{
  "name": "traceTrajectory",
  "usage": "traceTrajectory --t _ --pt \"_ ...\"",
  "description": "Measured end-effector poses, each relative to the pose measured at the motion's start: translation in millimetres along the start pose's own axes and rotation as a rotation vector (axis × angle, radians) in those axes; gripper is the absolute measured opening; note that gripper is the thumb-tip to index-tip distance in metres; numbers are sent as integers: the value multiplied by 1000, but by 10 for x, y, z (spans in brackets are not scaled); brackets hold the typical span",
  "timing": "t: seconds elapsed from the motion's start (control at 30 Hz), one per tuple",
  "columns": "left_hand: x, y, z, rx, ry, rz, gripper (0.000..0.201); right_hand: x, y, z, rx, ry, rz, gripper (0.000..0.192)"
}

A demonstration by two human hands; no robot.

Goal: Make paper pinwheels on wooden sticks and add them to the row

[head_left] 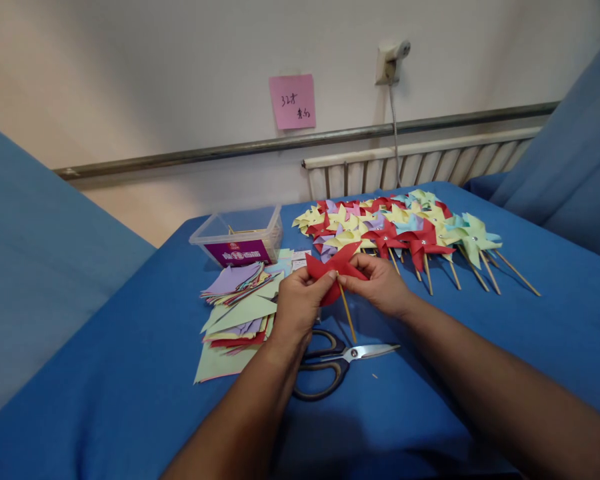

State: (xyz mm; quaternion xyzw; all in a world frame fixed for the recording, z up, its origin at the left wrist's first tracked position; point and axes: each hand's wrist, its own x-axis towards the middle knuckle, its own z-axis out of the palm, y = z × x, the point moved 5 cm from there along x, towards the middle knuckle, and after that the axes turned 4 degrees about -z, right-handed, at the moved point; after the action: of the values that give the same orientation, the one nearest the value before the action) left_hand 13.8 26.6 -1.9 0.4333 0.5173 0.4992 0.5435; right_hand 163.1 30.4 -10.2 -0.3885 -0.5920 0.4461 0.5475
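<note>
Currently, the clear tub (242, 251) on the counter (145, 327) holds thin sticks (250, 232). The red pinwheel (346, 257) is between the hands: fingers of the left hand (300, 297) and right hand (384, 283) pinch it near its centre, its handle (347, 313) slanting toward the scissors (353, 353).

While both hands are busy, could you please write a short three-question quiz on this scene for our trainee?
1. True or false: the scissors lie on the blue cloth.
2. What colour is the pinwheel held by the left hand and right hand? A yellow, B red, C purple.
3. Fill in the gap: the pink note is on the ___, above the metal rail.

Key: 1 true; 2 B; 3 wall.
</note>
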Motion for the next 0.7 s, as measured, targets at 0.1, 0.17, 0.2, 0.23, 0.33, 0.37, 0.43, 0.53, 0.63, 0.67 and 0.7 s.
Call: traceTrajectory --t 0.1,0.17,0.2,0.23,0.33,0.37,0.43,0.53,0.63,0.67,0.7 --pt "19 -18 -7 -7 -23 -26 39 11 18 3 31 -2 7 26" --pt "16 -13 -9 -11 -23 -41 39 11 18 8 49 -4 15 27" --pt "10 -5 -8 -18 -24 -47 39 10 16 9 55 -3 20 27" --pt "3 6 -6 -27 -26 -54 38 9 11 8 57 0 24 27" --pt "-17 40 1 -49 -35 -72 36 6 -4 7 66 6 31 29" --pt "-20 50 2 -49 -40 -72 36 5 -10 8 72 4 33 29" --pt "-18 64 1 -37 -47 -66 36 6 -20 15 86 -3 39 30" --pt "-4 59 -6 -12 -48 -58 37 6 -36 31 109 -15 40 29" --pt "7 45 -21 23 -28 -43 37 4 -41 38 111 -9 31 29" --pt "8 40 -25 31 -23 -40 37 2 -36 39 109 -6 30 29" --pt "9 34 -28 37 -17 -38 37 1 -26 40 105 -5 30 29"
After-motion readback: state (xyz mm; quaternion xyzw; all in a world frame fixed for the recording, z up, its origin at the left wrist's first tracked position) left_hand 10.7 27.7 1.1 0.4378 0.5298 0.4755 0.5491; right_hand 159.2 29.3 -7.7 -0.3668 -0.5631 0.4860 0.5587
